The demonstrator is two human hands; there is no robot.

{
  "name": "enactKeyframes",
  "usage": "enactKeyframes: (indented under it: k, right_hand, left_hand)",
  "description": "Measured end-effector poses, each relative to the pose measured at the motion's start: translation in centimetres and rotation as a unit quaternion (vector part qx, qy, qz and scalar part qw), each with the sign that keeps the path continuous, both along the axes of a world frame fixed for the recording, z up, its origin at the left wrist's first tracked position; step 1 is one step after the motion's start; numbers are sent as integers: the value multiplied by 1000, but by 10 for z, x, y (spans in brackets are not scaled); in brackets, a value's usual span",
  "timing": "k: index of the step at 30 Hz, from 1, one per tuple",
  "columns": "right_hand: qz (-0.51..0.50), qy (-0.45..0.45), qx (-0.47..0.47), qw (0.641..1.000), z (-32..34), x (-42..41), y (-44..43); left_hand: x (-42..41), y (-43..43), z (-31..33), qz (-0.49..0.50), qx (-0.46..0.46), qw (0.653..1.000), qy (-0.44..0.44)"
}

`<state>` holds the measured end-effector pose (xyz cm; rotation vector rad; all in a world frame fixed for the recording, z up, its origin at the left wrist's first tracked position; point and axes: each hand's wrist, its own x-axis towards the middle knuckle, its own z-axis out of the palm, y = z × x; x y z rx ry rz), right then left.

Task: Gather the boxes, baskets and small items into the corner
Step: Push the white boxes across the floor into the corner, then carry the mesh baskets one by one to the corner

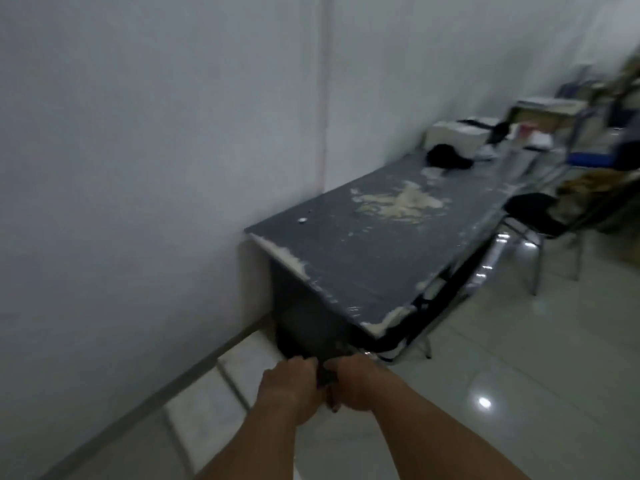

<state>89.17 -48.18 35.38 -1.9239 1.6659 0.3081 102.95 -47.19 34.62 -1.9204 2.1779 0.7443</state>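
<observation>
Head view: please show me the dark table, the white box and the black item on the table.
dark table (346, 258): head view, bare top.
white box (454, 137): head view, front face.
black item (446, 157): head view, its middle.

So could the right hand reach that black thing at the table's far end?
Probably not yet. The black thing lies at the far end of the table, well beyond the right hand, which seems to grip a small dark thing.
</observation>
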Motion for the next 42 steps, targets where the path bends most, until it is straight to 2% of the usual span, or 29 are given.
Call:
enactKeyframes:
  k: [4,7,10,14,17,21,26,34,42]
  right_hand:
    - [-117,-11,-20,993,18,-110,49]
    - [-249,-21,-16,968,15,-199,107]
    - [-355,-25,-18,934,11,-282,183]
    - [-462,-15,-29,886,11,-373,300]
    - [-528,6,-16,849,11,-425,380]
    - [-581,14,-23,814,14,-475,452]
    - [-616,-12,-46,786,1,-531,482]
    - [-657,-42,-41,752,-36,-642,475]
    - [-739,-77,-40,668,-51,-752,491]
  left_hand:
    - [-100,8,-1,-142,5,990,15]
    - [-192,30,-5,-244,9,970,8]
    - [-291,81,3,-339,-11,941,7]
    - [-411,180,10,-448,-46,891,56]
    - [-478,249,14,-521,-52,849,73]
    - [-540,309,15,-573,-53,816,59]
    - [-605,329,10,-610,-70,789,27]
    - [-726,306,-27,-659,-73,749,-7]
    - [-875,300,-39,-720,-53,691,-26]
